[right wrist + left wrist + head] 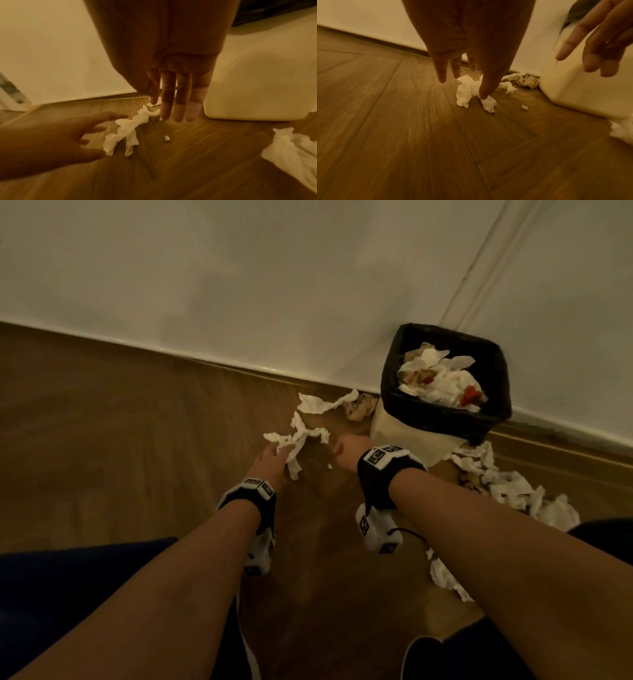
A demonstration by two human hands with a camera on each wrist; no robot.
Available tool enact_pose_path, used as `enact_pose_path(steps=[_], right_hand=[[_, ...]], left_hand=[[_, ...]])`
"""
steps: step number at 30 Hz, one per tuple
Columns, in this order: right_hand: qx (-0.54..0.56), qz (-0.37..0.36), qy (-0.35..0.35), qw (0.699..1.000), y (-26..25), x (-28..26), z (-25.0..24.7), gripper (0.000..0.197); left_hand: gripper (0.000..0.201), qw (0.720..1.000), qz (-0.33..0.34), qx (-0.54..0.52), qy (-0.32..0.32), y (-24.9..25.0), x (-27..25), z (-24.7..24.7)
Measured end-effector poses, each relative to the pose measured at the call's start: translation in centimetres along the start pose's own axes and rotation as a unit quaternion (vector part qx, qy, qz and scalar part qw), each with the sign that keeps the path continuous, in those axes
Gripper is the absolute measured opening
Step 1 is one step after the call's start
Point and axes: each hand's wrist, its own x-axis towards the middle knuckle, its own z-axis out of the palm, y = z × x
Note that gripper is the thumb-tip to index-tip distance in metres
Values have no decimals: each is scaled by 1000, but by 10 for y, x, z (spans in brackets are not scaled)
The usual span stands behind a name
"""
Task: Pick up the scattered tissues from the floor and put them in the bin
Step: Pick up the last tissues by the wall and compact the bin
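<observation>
Landmark: the bin (445,412), cream body with a black liner, standing on the floor against the wall (239,268), heaped with white tissues.
Nearest tissue: a long twisted white tissue (298,440) lies flat on the floor to the left of the bin, just beside its base.
Left hand: the left hand (270,463) reaches over the near end of that tissue, fingers spread wide and straight; in the left wrist view one fingertip (483,94) meets the paper, holding nothing.
Right hand: the right hand (173,94) hangs between the tissue and the bin, fingers straight and together, pointing down just above the floor, holding nothing.
Other tissues: two more crumpled tissues (342,405) against the skirting, touching the bin's left side; a trail of tissues (507,484) on the bin's right and near side.
Scrap: a small paper scrap (166,138) on the floor near the right fingertips.
Surface: brown wood-plank floor (120,422).
Open room: bare planks stretch left of the bin; wall close behind it.
</observation>
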Motion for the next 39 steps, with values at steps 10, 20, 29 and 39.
enact_pose_path(steps=[10, 20, 29, 39], right_hand=[[-18, -84, -44, 995, 25, 32, 27, 58], [14, -73, -28, 997, 32, 44, 45, 61], [41, -21, -8, 999, 43, 55, 55, 47], [66, -19, 55, 996, 21, 71, 66, 32]], left_hand=[[93, 971, 80, 173, -146, 4, 63, -12], [24, 983, -24, -161, 88, -15, 40, 27], [29, 803, -194, -552, 112, -7, 48, 3], [35, 657, -251, -701, 114, -33, 42, -10]])
